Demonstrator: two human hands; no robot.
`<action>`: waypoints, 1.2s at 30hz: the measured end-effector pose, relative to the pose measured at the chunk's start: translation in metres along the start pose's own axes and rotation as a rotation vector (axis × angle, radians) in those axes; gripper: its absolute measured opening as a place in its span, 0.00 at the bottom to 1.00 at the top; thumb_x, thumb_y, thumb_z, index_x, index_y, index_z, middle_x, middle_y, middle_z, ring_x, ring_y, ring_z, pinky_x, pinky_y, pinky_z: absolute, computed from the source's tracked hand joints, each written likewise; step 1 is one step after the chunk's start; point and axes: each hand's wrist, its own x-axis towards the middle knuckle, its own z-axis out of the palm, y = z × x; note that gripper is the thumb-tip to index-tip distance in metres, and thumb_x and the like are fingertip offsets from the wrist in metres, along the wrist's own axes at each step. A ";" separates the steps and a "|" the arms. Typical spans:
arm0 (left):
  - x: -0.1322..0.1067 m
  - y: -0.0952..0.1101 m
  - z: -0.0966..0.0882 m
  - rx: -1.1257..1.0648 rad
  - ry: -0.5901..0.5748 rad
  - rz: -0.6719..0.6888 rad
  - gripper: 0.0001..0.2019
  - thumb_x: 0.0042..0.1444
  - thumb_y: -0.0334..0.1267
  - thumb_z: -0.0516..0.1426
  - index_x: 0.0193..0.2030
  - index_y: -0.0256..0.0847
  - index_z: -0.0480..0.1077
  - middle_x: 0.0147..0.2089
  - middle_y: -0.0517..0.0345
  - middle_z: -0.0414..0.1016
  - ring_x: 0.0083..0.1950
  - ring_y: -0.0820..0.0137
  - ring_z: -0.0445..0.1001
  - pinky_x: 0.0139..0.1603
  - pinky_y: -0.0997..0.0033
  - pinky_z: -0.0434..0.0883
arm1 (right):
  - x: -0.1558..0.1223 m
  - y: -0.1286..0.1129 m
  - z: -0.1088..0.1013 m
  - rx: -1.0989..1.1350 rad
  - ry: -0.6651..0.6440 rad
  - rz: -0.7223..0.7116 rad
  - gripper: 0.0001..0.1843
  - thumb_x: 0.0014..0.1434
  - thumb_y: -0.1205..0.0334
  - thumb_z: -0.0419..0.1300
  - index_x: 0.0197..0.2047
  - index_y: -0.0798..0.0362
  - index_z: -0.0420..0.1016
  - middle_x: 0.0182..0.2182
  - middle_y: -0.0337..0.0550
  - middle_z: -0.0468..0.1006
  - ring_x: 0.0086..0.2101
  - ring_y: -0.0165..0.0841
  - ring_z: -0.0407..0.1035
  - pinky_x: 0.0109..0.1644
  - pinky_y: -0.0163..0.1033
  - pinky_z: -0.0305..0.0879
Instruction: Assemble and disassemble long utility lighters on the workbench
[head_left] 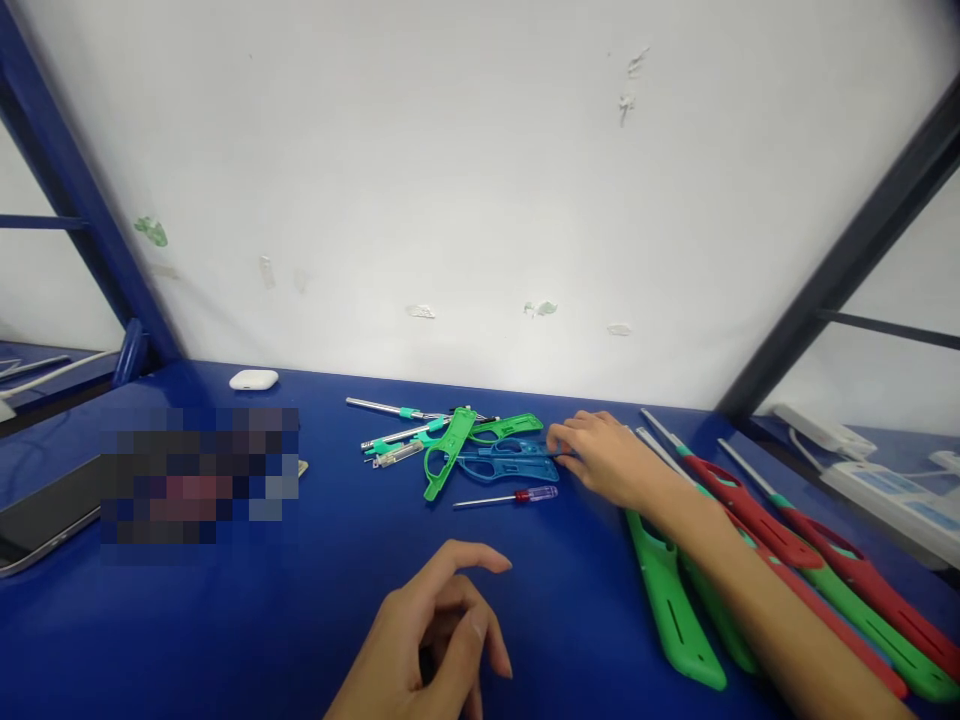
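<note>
My left hand (442, 630) hovers over the near part of the blue table, fingers loosely curled and apart, with nothing visible in them. At the right end of the blue plastic lighter-handle halves (514, 468), my right hand (604, 455) closes its fingertips on one handle half; the exact grip is partly hidden. Green handle halves (450, 452) lie across the blue ones. Beside them are metal lighter tubes (375, 406) with teal parts and a clear fuel tank (401, 455). A small screwdriver (536, 494) with a purple and red handle lies just in front.
Several long-necked lighters, green (675, 610) and red (757, 510), lie at the right under and beside my right forearm. A phone (49, 510) and a white earbud case (254, 380) are at the left. Behind the table rises a white wall (450, 180); a power strip (892, 500) sits far right.
</note>
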 end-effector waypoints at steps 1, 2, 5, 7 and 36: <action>0.000 0.001 0.000 0.003 0.001 0.001 0.21 0.66 0.55 0.57 0.56 0.42 0.71 0.32 0.61 0.74 0.25 0.72 0.69 0.32 0.70 0.66 | -0.001 0.000 -0.001 0.000 0.004 0.007 0.17 0.71 0.54 0.63 0.58 0.53 0.75 0.55 0.48 0.78 0.49 0.39 0.76 0.54 0.51 0.76; 0.000 0.001 0.001 0.007 0.003 0.002 0.20 0.67 0.54 0.57 0.56 0.42 0.70 0.32 0.61 0.74 0.25 0.72 0.69 0.32 0.70 0.66 | -0.002 0.000 -0.003 0.001 0.012 0.020 0.17 0.71 0.54 0.63 0.57 0.53 0.75 0.54 0.48 0.78 0.49 0.39 0.76 0.54 0.51 0.76; -0.001 0.000 0.001 0.012 0.008 0.011 0.19 0.67 0.53 0.57 0.56 0.42 0.70 0.31 0.61 0.74 0.25 0.72 0.69 0.32 0.69 0.66 | -0.004 0.003 -0.006 0.016 0.059 0.082 0.16 0.71 0.54 0.63 0.57 0.53 0.75 0.54 0.48 0.78 0.50 0.39 0.76 0.54 0.52 0.75; 0.000 -0.001 0.001 0.017 0.012 0.017 0.19 0.66 0.53 0.57 0.56 0.42 0.71 0.31 0.60 0.75 0.25 0.72 0.70 0.32 0.69 0.66 | -0.004 0.003 -0.007 0.050 0.101 0.101 0.17 0.71 0.54 0.63 0.58 0.53 0.75 0.55 0.48 0.77 0.51 0.40 0.75 0.56 0.53 0.75; 0.003 -0.010 -0.005 0.121 -0.092 0.123 0.16 0.69 0.48 0.54 0.57 0.43 0.70 0.33 0.59 0.76 0.25 0.72 0.72 0.29 0.74 0.68 | -0.010 0.012 -0.011 0.408 -0.157 0.082 0.17 0.71 0.50 0.63 0.54 0.54 0.76 0.48 0.45 0.80 0.43 0.35 0.77 0.49 0.47 0.77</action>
